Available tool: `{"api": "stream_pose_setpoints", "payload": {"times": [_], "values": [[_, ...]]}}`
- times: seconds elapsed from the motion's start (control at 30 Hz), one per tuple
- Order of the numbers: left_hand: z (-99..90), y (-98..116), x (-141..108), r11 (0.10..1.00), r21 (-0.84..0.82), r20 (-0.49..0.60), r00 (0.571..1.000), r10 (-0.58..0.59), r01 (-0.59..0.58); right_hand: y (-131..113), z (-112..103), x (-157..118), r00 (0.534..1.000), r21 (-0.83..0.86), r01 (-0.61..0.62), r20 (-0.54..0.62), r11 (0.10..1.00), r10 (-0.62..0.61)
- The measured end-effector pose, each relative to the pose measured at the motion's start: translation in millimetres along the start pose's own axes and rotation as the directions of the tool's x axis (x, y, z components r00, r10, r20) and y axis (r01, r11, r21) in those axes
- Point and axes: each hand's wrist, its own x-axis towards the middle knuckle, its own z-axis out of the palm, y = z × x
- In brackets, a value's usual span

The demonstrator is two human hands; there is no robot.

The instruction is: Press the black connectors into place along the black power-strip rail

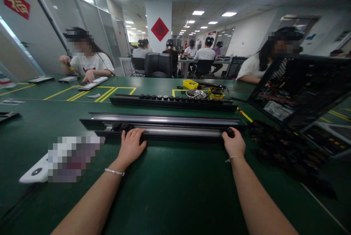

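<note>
Nearest me on the table lies a long black rail (178, 132) with a shiny inner channel. My left hand (133, 141) is on its left part, fingers over the front edge and thumb on the near side. Beside those fingertips, two small black round parts (120, 126) sit in the channel. At the rail's right end my right hand (235, 143) pinches a small black part (230, 132), partly covered by the fingers. Close behind lies a second long black rail (164, 118). A third rail (170, 102) farther back carries a row of several small black parts.
A pile of black parts (285, 151) lies right, before a large open black case (301, 88). A white device (35, 171) with a cable lies left. Behind are a yellow bin (190, 84) and a metal bowl (196, 93). Co-workers sit across the green table (181, 191).
</note>
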Motion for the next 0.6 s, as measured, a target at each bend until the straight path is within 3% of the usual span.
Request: {"api": "stream_pose_setpoints", "payload": {"times": [0.6], "values": [[-1.9,0.6,-0.2,1.0,-0.01,-0.002,1.0,0.002,-0.002,7.3,-0.7,6.1,0.998,0.046,-0.03,-0.06,0.998,0.033]]}}
